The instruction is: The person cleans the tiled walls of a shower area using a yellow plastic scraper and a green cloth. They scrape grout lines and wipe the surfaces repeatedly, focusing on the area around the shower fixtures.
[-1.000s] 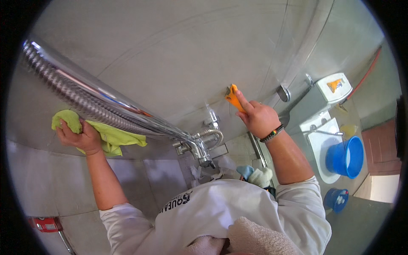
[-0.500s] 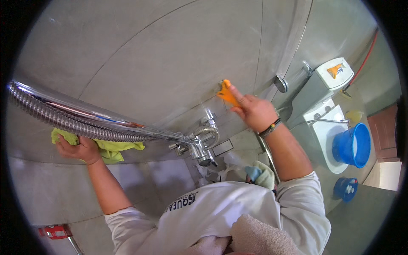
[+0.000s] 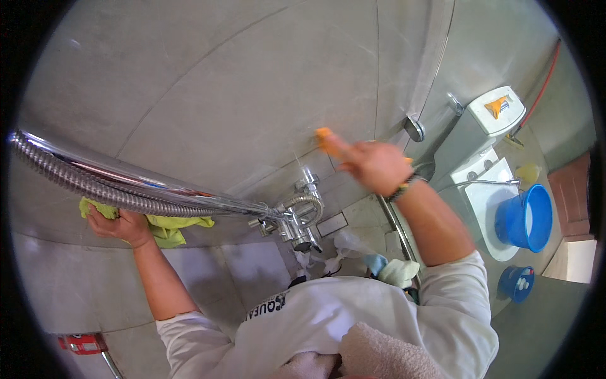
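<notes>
Head: right hand (image 3: 377,167), blurred, apparently grips orange scraper (image 3: 329,143).

A bathroom with a shower area; whether it belongs to a home or another building cannot be told. On the left, a thick chrome shower pipe (image 3: 145,179) and a ribbed metal hose (image 3: 82,189) slant toward a chrome mixer tap (image 3: 293,230) at a grey wall (image 3: 252,95) marked by thin, widely spaced seams. On the right is 1 white toilet (image 3: 481,202) with its tank (image 3: 507,124). Near it are 2 blue buckets: 1 large bucket (image 3: 512,220) and 1 small bucket (image 3: 512,287).
</notes>
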The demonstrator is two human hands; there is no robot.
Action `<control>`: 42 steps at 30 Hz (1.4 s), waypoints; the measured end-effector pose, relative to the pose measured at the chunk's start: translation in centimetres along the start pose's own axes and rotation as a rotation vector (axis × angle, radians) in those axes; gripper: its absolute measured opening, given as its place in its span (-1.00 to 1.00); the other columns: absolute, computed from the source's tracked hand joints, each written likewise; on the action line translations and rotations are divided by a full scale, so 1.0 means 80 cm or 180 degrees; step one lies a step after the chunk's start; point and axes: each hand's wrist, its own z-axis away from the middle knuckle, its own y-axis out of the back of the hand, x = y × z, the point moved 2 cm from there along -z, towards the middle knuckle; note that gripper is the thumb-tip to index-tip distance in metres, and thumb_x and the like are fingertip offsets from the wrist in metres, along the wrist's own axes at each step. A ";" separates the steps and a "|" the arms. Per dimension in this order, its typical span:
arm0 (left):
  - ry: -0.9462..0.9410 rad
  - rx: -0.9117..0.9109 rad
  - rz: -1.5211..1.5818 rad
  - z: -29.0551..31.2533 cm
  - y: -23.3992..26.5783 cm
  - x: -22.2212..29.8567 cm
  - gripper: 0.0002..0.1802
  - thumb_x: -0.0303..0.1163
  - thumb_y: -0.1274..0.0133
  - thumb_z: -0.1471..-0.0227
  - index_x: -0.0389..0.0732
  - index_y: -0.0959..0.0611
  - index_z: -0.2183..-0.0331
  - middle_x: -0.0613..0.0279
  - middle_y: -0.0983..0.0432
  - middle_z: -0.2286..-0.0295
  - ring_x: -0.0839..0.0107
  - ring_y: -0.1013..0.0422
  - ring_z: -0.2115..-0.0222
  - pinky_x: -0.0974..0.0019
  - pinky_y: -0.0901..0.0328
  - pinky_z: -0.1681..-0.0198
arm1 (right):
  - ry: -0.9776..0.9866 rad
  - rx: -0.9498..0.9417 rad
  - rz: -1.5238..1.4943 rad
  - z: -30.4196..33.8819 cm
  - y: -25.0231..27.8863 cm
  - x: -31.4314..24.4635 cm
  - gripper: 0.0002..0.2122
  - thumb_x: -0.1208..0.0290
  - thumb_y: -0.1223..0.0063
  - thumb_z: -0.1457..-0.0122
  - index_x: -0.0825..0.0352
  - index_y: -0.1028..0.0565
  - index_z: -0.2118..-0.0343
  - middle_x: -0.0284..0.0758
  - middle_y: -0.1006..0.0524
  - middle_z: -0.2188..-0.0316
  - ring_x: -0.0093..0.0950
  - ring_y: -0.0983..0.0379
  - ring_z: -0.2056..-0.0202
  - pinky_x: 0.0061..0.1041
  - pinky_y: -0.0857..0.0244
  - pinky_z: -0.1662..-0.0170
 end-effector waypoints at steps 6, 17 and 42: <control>0.0026 -0.0158 -0.0150 0.002 0.005 -0.009 -0.42 -0.12 0.02 0.11 -0.26 -0.24 0.11 0.02 -0.20 0.14 0.07 -0.13 0.14 0.07 -0.04 0.13 | -0.0342 -0.0393 0.0056 0.000 0.005 -0.001 -0.45 0.21 0.04 0.03 0.02 -0.09 -0.07 -0.35 -0.37 0.63 -0.37 -0.37 0.59 -0.42 -0.26 0.57; 0.0090 -0.0257 0.0117 0.006 0.009 -0.005 -0.38 -0.42 -0.01 0.23 -0.26 -0.22 0.05 0.02 -0.12 0.13 0.07 -0.05 0.10 0.05 0.05 0.06 | 0.0092 -0.0636 0.0007 -0.031 0.010 -0.037 -0.48 0.21 0.05 0.02 -0.06 -0.12 -0.05 -0.35 -0.38 0.64 -0.36 -0.37 0.61 -0.39 -0.26 0.60; 0.0461 -0.0059 0.0020 0.004 0.001 0.011 -0.37 -0.48 -0.04 0.30 -0.21 -0.28 0.07 0.01 -0.13 0.15 0.12 -0.08 0.14 0.11 0.04 0.09 | -0.0264 -0.1362 0.0452 -0.030 0.013 -0.055 -0.51 0.18 0.16 -0.05 -0.04 -0.06 -0.08 -0.28 -0.42 0.56 -0.32 -0.41 0.53 -0.36 -0.28 0.52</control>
